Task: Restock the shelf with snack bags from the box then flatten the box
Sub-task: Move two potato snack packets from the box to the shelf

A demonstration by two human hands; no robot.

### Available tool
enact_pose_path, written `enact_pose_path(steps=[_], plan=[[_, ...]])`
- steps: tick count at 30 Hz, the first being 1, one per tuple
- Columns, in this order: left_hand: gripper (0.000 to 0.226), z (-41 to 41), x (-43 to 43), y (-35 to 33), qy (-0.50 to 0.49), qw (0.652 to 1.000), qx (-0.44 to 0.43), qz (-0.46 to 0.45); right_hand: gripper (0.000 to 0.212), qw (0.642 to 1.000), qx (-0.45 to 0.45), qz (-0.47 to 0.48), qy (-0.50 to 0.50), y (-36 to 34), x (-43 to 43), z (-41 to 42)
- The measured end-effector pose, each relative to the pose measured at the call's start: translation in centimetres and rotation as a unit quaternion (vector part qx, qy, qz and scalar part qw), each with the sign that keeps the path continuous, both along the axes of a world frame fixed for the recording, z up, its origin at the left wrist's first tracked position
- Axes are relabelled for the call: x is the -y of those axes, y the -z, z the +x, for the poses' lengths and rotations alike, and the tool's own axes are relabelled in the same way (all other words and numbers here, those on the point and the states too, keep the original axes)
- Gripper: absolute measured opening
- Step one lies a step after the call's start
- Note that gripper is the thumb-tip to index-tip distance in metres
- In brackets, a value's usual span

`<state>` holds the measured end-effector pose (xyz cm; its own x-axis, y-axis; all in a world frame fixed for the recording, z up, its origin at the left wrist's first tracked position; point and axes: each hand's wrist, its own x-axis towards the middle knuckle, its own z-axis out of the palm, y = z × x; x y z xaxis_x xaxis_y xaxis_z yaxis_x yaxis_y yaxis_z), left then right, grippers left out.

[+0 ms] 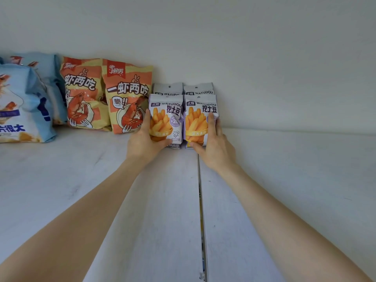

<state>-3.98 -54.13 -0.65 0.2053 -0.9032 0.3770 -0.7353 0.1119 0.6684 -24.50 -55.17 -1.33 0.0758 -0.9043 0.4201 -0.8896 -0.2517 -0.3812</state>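
Two small purple-and-white bags of potato sticks stand upright side by side on the white shelf (284, 180). My left hand (143, 142) grips the left potato-stick bag (165, 117) along its left edge and bottom. My right hand (215, 147) holds the right potato-stick bag (198, 119), fingers on its right side and thumb under its base. Behind them, two more of the same bags (168, 88) (200, 89) stand against the back wall. The box is out of view.
Left of the potato sticks lean two orange shrimp-cracker bags (130, 98) (81, 92), and further left several blue bags (22, 102). A narrow seam (201, 210) runs front to back through the shelf. White shelf surface stretches to the right of the bags.
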Motion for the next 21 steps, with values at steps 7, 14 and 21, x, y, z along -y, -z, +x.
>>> enact_pose_path(steps=[7, 14, 21], plan=[[0.107, -0.4, 0.0, -0.2, -0.016, 1.0, 0.005, 0.022, 0.1, 0.999, -0.026, -0.001, 0.037, -0.1, -0.2, 0.2], [0.099, -0.8, -2.2, -0.2, -0.055, 0.998, 0.013, 0.02, 0.098, 0.996, -0.048, -0.008, 0.076, -0.7, -2.5, 0.4], [0.084, -0.7, -7.9, -0.9, -0.068, 0.99, 0.124, -0.002, 0.087, 0.993, -0.086, -0.029, 0.069, -1.8, -7.3, -0.2]])
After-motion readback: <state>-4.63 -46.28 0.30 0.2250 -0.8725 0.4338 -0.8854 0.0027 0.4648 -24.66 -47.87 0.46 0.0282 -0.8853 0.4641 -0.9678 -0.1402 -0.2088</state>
